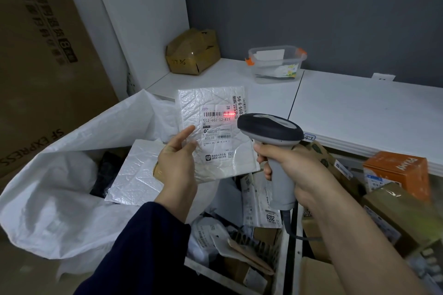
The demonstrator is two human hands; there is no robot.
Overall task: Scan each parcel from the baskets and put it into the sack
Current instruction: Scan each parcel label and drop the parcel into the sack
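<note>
Parcel (211, 103) is recorded as crinkled glossy plastic; sack (48, 199) as matt woven plastic; scanner (271, 127) as smooth plastic.

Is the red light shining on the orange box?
No, the red light falls on the barcode of the white parcel that the left hand holds.

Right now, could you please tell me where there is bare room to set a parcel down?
The white shelf top is bare right of the clear plastic tub, and between it and the taped brown cardboard box. The white plastic baskets below are packed with parcels.
</note>
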